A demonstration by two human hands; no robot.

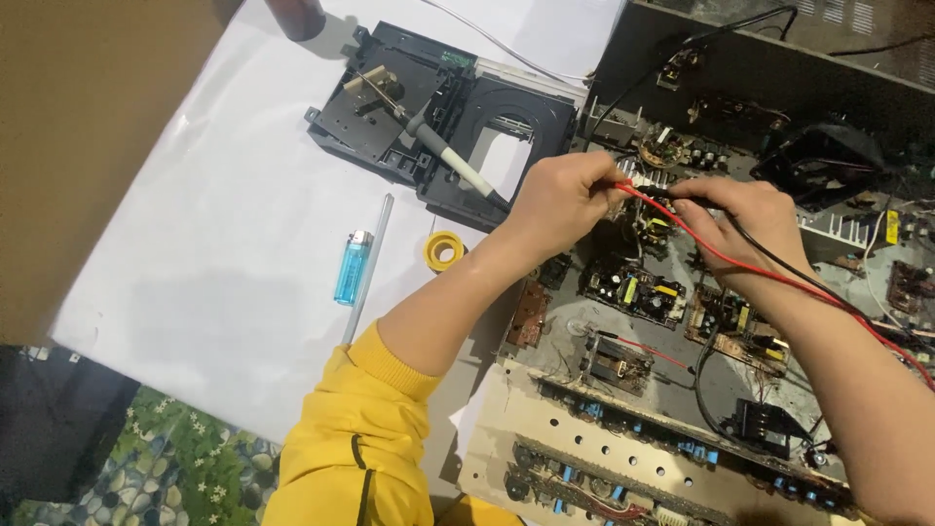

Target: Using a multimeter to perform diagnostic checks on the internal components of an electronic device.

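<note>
- Left hand (563, 200): fingers pinched shut on a red test probe with red lead (740, 255); the probe tip is hidden behind the fingertips.
- Right hand (745, 222): fingers curled closed around a black test probe with black lead (779, 263); its tip is likewise hidden, so contact with any part cannot be confirmed.
- Both hands sit close together over the open metal amplifier chassis packed with circuit boards (672, 321), near its upper middle. Both leads run off past the right forearm and out of the frame's right edge.
- Left of the chassis, on the white paper sheet (224, 244): a black plastic disc-drive tray mechanism (438, 117) with a grey-handled soldering iron (443, 151) lying across it, a yellow solder spool (444, 250), and a translucent blue lighter (353, 267).
- Top edge: a dark cylindrical object is cut off; identity unclear.
- The yellow sleeve (360, 448) covers the left upper arm.
</note>
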